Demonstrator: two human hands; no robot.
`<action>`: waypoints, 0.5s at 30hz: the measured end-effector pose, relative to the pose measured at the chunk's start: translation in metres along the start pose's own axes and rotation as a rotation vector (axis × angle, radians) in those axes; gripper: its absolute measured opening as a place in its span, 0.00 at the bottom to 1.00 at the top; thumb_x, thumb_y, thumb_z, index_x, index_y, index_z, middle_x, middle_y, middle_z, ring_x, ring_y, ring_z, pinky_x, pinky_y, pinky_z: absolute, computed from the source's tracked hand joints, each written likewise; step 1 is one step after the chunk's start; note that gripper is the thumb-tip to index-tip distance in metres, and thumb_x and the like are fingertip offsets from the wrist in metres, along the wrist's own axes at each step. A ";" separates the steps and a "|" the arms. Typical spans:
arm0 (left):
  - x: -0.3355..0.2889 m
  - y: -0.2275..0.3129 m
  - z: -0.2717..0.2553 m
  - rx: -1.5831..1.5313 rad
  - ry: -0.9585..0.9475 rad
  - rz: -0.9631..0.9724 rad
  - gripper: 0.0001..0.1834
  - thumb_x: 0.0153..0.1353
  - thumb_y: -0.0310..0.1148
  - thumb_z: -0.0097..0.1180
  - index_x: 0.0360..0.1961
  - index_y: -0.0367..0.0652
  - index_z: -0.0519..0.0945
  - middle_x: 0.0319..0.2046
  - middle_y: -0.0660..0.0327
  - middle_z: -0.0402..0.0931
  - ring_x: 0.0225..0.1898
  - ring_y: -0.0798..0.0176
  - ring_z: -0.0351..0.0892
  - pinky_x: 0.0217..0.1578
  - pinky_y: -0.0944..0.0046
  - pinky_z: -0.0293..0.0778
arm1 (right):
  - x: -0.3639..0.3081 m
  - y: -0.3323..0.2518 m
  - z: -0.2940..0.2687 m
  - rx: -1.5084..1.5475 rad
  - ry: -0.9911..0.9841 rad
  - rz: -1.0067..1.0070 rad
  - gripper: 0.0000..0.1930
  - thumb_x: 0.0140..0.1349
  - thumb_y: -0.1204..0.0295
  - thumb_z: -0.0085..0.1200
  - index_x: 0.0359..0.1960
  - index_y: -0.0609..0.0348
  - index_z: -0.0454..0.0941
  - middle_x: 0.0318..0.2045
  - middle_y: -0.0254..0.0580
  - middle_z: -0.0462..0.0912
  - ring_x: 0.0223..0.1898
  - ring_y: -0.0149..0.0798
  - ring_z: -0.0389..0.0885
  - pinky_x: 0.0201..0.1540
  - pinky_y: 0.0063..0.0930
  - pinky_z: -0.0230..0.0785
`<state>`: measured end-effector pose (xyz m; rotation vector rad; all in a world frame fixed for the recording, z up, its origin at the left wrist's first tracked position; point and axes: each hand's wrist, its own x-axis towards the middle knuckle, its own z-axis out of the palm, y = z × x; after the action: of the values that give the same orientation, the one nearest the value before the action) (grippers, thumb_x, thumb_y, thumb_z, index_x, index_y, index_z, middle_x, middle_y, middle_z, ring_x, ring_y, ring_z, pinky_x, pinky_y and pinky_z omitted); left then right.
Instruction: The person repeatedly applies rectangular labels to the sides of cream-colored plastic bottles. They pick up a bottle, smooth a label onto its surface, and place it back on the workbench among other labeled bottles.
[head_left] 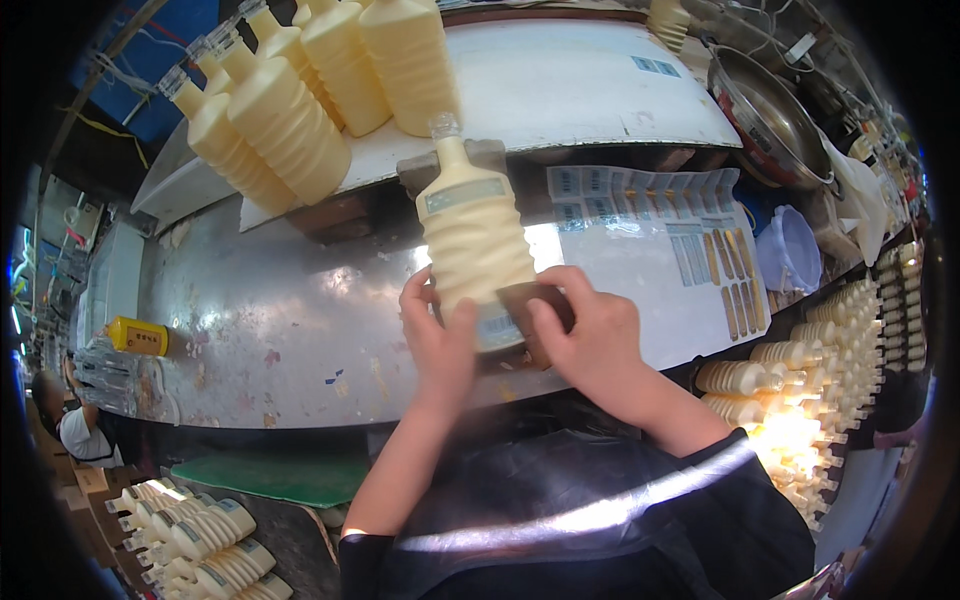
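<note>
Both grips are being closed on one cream ribbed bottle [470, 235] at frame centre. Left hand [440, 340] is being wrapped around the bottle's lower left side, thumb on its front. Right hand [590, 335] is being pressed against the lower right, fingers over a pale label [497, 325] near the base and a dark brown block [530, 300] just behind it. The bottle is being held lying on the shiny metal desk [280, 320], clear cap pointing to the top of the frame, a second label band being shown near its shoulder.

More cream bottles [290, 110] are being kept on a raised white shelf [560, 90] in the upper left. Label sheets [650, 195] are being laid flat on the desk, right of centre. A yellow container [140, 337] is being left at the far left. Rows of capped bottles [820, 380] are being stacked at the right edge, and further ones [200, 545] at the lower left. A metal bowl [770, 120] is sitting at the upper right.
</note>
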<state>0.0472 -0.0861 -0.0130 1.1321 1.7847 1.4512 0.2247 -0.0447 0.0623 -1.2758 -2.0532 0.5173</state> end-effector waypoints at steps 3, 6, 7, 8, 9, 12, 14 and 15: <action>0.000 -0.007 0.000 0.013 -0.026 0.027 0.35 0.72 0.47 0.56 0.70 0.37 0.60 0.57 0.51 0.70 0.59 0.59 0.68 0.64 0.57 0.62 | -0.002 0.008 -0.005 0.006 0.003 0.001 0.11 0.64 0.70 0.62 0.46 0.55 0.79 0.21 0.47 0.83 0.22 0.49 0.84 0.26 0.36 0.74; 0.001 -0.003 0.002 -0.078 -0.002 0.012 0.34 0.66 0.39 0.59 0.69 0.36 0.62 0.55 0.52 0.68 0.58 0.55 0.67 0.64 0.54 0.64 | -0.001 0.013 -0.008 -0.031 0.017 0.012 0.11 0.64 0.70 0.63 0.47 0.55 0.79 0.21 0.46 0.83 0.21 0.48 0.84 0.25 0.35 0.74; 0.001 0.000 0.003 -0.118 0.008 0.002 0.34 0.63 0.34 0.60 0.68 0.36 0.64 0.53 0.52 0.67 0.57 0.54 0.67 0.63 0.52 0.64 | -0.001 0.015 -0.007 -0.041 0.030 0.015 0.12 0.64 0.70 0.63 0.47 0.55 0.79 0.21 0.46 0.83 0.21 0.48 0.84 0.25 0.35 0.74; 0.001 0.003 0.002 -0.091 0.009 0.012 0.34 0.64 0.34 0.59 0.69 0.36 0.64 0.54 0.52 0.67 0.58 0.54 0.67 0.64 0.53 0.64 | -0.001 0.012 -0.008 0.000 0.028 0.012 0.12 0.63 0.71 0.64 0.46 0.55 0.79 0.21 0.46 0.83 0.21 0.48 0.84 0.25 0.35 0.74; 0.001 0.006 0.000 -0.064 0.011 0.021 0.34 0.64 0.35 0.59 0.69 0.36 0.64 0.55 0.52 0.67 0.58 0.53 0.67 0.64 0.53 0.64 | -0.002 0.006 -0.010 0.042 0.026 0.009 0.12 0.63 0.71 0.64 0.46 0.55 0.79 0.22 0.45 0.84 0.20 0.47 0.84 0.25 0.35 0.74; 0.009 0.007 -0.003 -0.074 0.006 0.047 0.34 0.66 0.35 0.57 0.70 0.37 0.62 0.59 0.50 0.68 0.60 0.53 0.68 0.66 0.53 0.63 | -0.002 0.001 -0.012 0.081 -0.048 -0.141 0.14 0.61 0.72 0.67 0.47 0.56 0.79 0.22 0.44 0.84 0.21 0.45 0.84 0.26 0.33 0.75; 0.020 0.008 -0.005 -0.115 0.001 0.048 0.33 0.69 0.35 0.55 0.71 0.37 0.61 0.62 0.50 0.68 0.62 0.54 0.68 0.67 0.54 0.62 | 0.006 0.004 -0.010 0.038 -0.020 -0.189 0.13 0.61 0.73 0.67 0.46 0.57 0.81 0.24 0.44 0.85 0.22 0.44 0.85 0.27 0.33 0.75; 0.026 0.012 -0.007 -0.142 -0.006 0.037 0.32 0.71 0.36 0.52 0.72 0.38 0.61 0.64 0.49 0.67 0.62 0.55 0.68 0.67 0.55 0.62 | 0.014 0.008 -0.008 0.031 0.036 -0.183 0.13 0.60 0.73 0.68 0.46 0.57 0.81 0.25 0.44 0.85 0.23 0.44 0.85 0.27 0.33 0.75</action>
<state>0.0316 -0.0658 0.0020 1.1011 1.6359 1.5677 0.2313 -0.0289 0.0680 -1.0590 -2.0979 0.4369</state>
